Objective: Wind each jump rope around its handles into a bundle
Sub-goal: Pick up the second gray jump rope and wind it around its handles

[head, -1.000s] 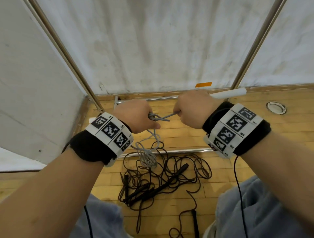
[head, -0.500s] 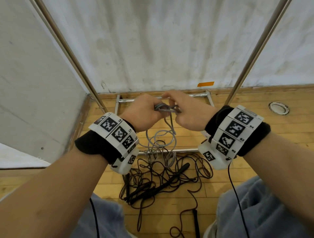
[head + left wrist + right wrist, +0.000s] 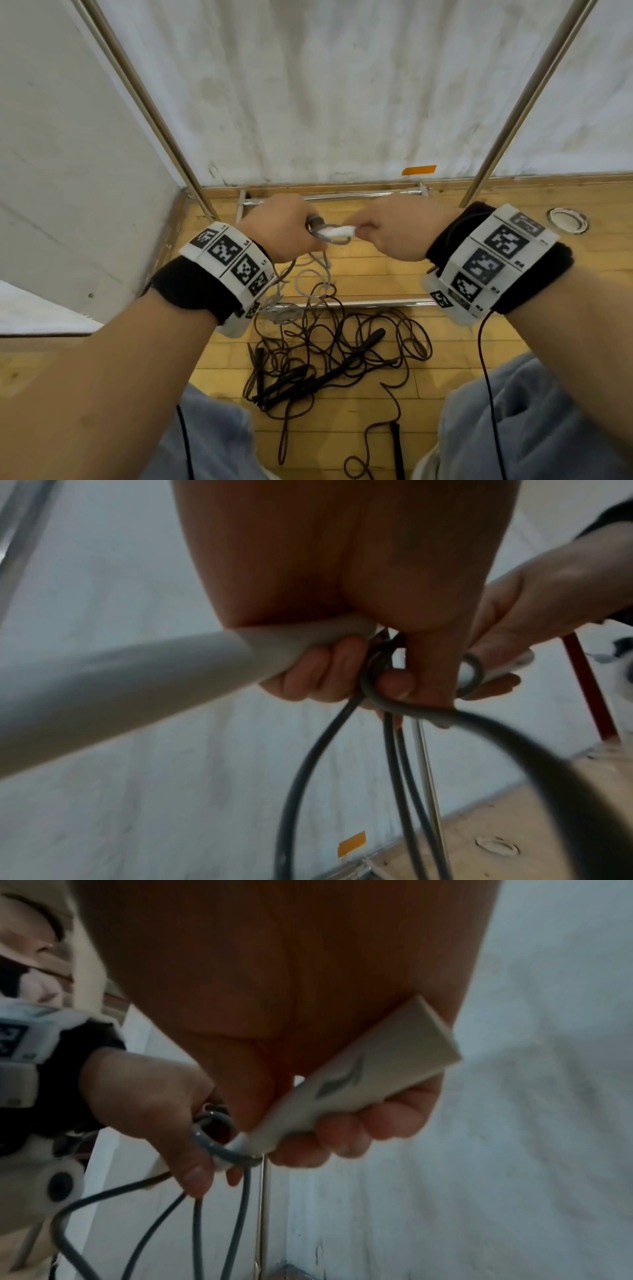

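Both hands are up at chest height, close together over the wooden floor (image 3: 445,267). The left hand (image 3: 281,228) is curled tight round one white handle (image 3: 103,680) of the grey jump rope (image 3: 380,696), the handle's long end sticking out past the heel of that hand in the left wrist view. The right hand (image 3: 394,229) is wrapped round the other white handle (image 3: 359,1085), fingers folded under it, its narrow tip pointing across at the left hand. Right between the two fists, a loop of grey cord sits round that tip, touching the left thumb and fingertips. More grey cord drops in slack loops straight down from under the left hand. Below both hands, down on the floor, lies a tangle of black jump ropes (image 3: 329,356) with black handles among the coils, one more black handle (image 3: 397,445) lying nearer the person's knees. Beyond the hands, a metal frame (image 3: 342,197) stands against a white wall (image 3: 342,85).
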